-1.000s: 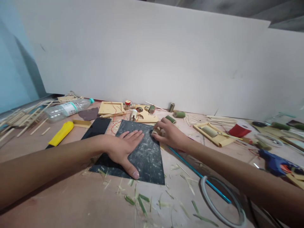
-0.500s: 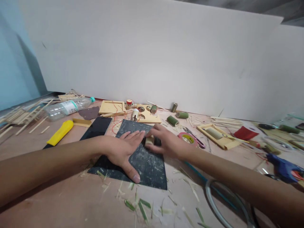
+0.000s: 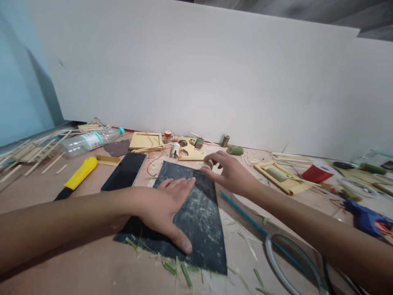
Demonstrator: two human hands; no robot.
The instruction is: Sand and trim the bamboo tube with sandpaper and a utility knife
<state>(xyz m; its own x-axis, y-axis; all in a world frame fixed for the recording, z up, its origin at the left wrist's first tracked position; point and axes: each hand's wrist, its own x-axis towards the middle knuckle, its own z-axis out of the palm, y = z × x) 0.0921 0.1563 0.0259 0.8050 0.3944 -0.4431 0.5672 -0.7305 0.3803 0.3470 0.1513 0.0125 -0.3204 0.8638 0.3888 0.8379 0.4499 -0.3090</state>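
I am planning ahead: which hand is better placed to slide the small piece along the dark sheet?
Probably the right hand: it holds the small piece near the far edge of the dark sheet, while the left hand lies spread on the dark sheet.

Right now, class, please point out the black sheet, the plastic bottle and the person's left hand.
Black sheet (image 3: 199,219): head view, on its pale-scuffed upper face.
Plastic bottle (image 3: 93,140): head view, on its label.
Left hand (image 3: 164,205): head view, on its back.

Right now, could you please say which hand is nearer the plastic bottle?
Left: the left hand is right of the plastic bottle, nearer the camera; the right hand, farther right.
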